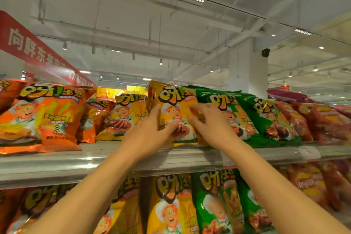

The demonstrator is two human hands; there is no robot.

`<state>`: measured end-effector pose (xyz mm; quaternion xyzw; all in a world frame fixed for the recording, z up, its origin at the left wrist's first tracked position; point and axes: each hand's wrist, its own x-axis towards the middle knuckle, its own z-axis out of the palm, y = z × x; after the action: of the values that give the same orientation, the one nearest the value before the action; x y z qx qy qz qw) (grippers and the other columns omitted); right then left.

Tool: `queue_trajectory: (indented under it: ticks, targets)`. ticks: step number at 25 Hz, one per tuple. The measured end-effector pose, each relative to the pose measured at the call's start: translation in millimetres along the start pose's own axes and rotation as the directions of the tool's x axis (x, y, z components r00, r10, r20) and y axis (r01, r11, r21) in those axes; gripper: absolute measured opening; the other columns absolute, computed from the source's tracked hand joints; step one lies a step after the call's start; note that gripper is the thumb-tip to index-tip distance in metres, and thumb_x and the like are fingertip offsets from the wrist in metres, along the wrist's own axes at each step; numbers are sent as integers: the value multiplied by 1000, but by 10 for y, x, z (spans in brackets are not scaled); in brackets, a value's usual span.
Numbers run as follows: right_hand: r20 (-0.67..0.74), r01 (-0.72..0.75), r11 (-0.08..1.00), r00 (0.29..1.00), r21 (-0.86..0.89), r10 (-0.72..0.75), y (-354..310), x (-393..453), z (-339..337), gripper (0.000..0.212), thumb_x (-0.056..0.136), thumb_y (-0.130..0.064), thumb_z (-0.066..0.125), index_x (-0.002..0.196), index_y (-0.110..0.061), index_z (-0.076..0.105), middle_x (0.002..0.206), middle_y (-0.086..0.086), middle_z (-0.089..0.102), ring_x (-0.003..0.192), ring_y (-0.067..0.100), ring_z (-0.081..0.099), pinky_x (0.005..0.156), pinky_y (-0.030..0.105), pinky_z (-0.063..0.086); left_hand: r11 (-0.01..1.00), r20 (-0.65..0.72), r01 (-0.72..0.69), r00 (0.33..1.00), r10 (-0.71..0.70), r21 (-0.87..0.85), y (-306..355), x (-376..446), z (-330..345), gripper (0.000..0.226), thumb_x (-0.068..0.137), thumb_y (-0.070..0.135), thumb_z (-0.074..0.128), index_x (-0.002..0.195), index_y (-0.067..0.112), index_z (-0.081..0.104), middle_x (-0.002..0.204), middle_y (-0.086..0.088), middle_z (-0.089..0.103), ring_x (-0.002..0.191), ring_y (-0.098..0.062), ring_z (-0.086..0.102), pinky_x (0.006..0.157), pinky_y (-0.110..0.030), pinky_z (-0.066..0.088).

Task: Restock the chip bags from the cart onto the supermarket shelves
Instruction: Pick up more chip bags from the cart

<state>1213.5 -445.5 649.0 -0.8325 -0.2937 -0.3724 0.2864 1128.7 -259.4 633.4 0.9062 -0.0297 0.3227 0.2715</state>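
Note:
A yellow chip bag (175, 100) with a cartoon chef stands upright on the top shelf (76, 161), between another yellow bag (125, 114) and a green bag (226, 112). My left hand (152, 129) holds its left side, fingers along the edge and thumb curled on the front. My right hand (209, 121) grips its right side, with the fingers bent over the bag's front. Both arms reach up from below. The cart is out of view.
Orange bags (47, 116) fill the top shelf at left; green (269, 119) and red bags (322, 123) stand at right. The lower shelf holds yellow (171, 205), green (218, 201) and red bags (311, 184). A white pillar (247, 66) rises behind.

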Motion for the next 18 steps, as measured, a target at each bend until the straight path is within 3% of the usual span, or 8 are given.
queue_trajectory:
  ticks: [3, 6, 8, 10, 14, 16, 18]
  targets:
    - [55, -4, 1000, 998, -30, 6, 28, -136, -104, 40, 97, -43, 60, 135, -30, 60, 133, 2, 56, 124, 23, 51, 98, 35, 42, 977, 85, 49, 996, -32, -208, 101, 103, -5, 92, 89, 66, 58, 159, 38, 6, 159, -2, 38, 139, -27, 45, 112, -39, 38]
    - [-169, -72, 980, 985, -187, 40, 260, -275, -342, 39, 94, -47, 62, 129, -30, 65, 129, 1, 60, 126, 24, 45, 99, 43, 42, 979, 103, 27, 995, -7, -201, 130, 130, 30, 95, 87, 58, 67, 159, 40, 7, 159, -5, 34, 138, -28, 45, 114, -47, 39]
    - [-203, -202, 939, 968, -277, 149, 456, -386, -439, 43, 94, -49, 61, 134, -33, 61, 136, 3, 54, 131, 26, 38, 100, 47, 43, 985, 68, -6, 998, 18, -171, 113, 112, 61, 98, 83, 61, 68, 159, 40, 10, 159, -4, 33, 139, -27, 42, 113, -48, 40]
    - [-87, -269, 925, 963, -269, 255, 567, -446, -429, 48, 95, -51, 59, 141, -36, 54, 142, 2, 47, 136, 25, 32, 103, 50, 43, 992, 52, -6, 999, 13, -123, 100, 102, 66, 101, 79, 67, 68, 158, 38, 12, 158, -6, 34, 138, -27, 43, 112, -49, 41]
    - [-41, -219, 936, 976, -277, 216, 638, -415, -407, 52, 95, -53, 58, 144, -35, 51, 141, 1, 44, 135, 24, 31, 102, 45, 45, 1000, 72, -13, 997, 15, -29, 148, 88, 57, 102, 78, 68, 64, 159, 34, 12, 155, -9, 38, 136, -30, 46, 110, -50, 43]
    - [-29, -196, 964, 981, -179, 194, 689, -411, -469, 52, 94, -52, 60, 142, -32, 54, 138, 3, 47, 135, 24, 35, 102, 40, 42, 998, 63, -21, 998, 17, 62, 168, 68, 73, 94, 86, 68, 56, 160, 34, 8, 158, -10, 34, 139, -32, 43, 110, -50, 42]
    - [-154, -237, 968, 963, -86, 222, 819, -440, -586, 51, 94, -53, 60, 138, -28, 57, 137, 5, 51, 134, 26, 41, 105, 42, 39, 983, -36, -42, 998, 50, 180, 202, 15, 146, 85, 91, 70, 42, 160, 33, 8, 161, -9, 27, 145, -32, 33, 113, -50, 38]
